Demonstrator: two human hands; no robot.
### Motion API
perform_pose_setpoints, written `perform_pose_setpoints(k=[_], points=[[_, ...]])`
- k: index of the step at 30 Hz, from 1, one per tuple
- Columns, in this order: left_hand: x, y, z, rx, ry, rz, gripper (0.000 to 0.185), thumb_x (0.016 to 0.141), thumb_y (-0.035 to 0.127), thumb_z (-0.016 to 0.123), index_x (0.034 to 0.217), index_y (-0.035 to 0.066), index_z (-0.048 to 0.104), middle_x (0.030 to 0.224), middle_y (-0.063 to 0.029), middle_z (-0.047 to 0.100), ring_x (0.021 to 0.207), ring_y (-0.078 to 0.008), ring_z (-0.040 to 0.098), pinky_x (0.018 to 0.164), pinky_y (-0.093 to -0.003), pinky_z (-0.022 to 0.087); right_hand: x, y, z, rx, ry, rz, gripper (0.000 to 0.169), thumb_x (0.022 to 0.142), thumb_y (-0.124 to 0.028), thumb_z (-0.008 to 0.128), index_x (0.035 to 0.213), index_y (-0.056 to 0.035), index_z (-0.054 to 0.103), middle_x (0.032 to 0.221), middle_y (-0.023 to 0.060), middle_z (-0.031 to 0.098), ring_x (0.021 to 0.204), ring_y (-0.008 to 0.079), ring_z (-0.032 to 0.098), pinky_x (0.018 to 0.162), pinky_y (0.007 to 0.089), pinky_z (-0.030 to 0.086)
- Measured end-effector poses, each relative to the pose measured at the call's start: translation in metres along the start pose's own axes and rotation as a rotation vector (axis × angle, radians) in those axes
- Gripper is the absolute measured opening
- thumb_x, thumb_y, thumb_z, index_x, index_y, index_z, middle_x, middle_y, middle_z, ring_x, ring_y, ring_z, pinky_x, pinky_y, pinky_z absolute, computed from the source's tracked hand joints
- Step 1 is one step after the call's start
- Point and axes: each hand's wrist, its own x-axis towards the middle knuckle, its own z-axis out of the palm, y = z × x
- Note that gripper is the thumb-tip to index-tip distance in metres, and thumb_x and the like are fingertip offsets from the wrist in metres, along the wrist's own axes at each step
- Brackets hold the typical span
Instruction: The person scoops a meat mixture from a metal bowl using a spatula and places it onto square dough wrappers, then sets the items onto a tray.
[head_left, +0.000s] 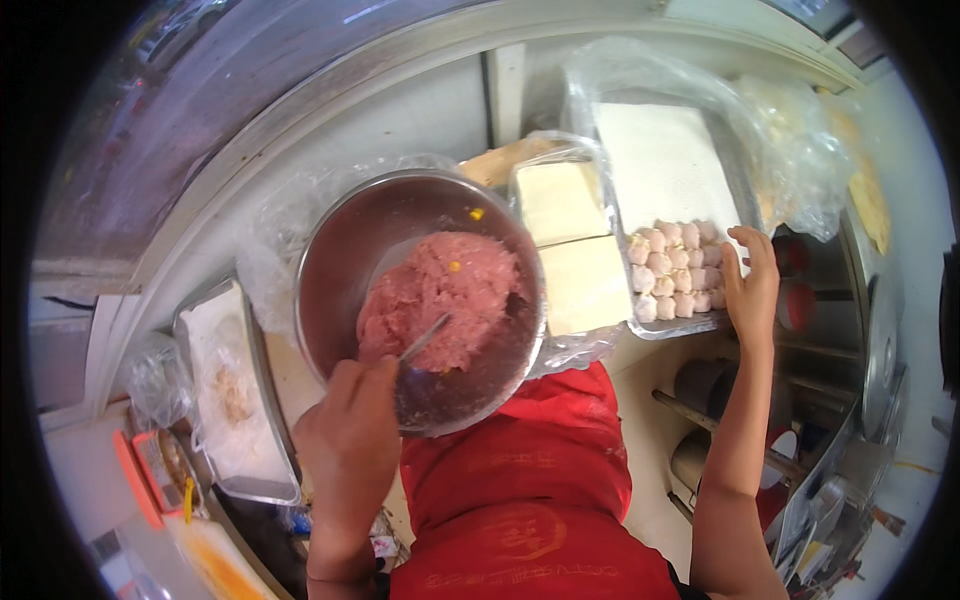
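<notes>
My left hand (349, 427) grips a thin metal utensil (426, 336), its far end sunk in pink minced meat (450, 292). The mince lies in a large steel bowl (330, 247), along with a few yellow bits. Over on the right, my right hand (752, 277) has its fingers apart at the edge of a lined metal tray (667, 165). Rows of small wrapped dumplings (679, 274) fill the near end of that tray, beside my fingertips. Between bowl and tray lie two stacks of square, pale-yellow wrappers (585, 281), with clear plastic around them.
Clear plastic sheeting (795, 157) is bunched at the right tray's far side. A second metal tray (240, 405) with white powder stands at left, near an orange-edged container (146, 472). Shelves with pots (705, 382) are below right. A window ledge (300, 82) runs along the back.
</notes>
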Motion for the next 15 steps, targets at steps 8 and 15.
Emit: perform_pose_setpoints(k=[8,15], points=[[-0.006,0.018,0.009,-0.008,-0.153,0.174,0.027,0.076,0.004,0.062,0.103,0.006,0.066,0.087,-0.0048,0.058,0.057,-0.0200,0.062,0.050,-0.0344,0.047,-0.026,-0.137,0.016,0.336,-0.401,-0.423,0.015,0.081,-0.010,0.076,0.091,-0.0043,0.066,0.090,0.0110,0.064,0.084,0.0301,0.064,0.071,0.0377,0.052],[-0.007,0.016,0.010,-0.083,-0.259,0.118,0.024,0.078,0.000,0.063,0.101,0.006,0.069,0.085,-0.0058,0.060,0.061,-0.0262,0.062,0.052,-0.0369,0.049,-0.027,-0.145,0.027,0.365,-0.544,-0.324,0.010,0.081,-0.007,0.073,0.085,-0.0044,0.064,0.087,0.0117,0.057,0.083,0.0328,0.059,0.071,0.0398,0.050]])
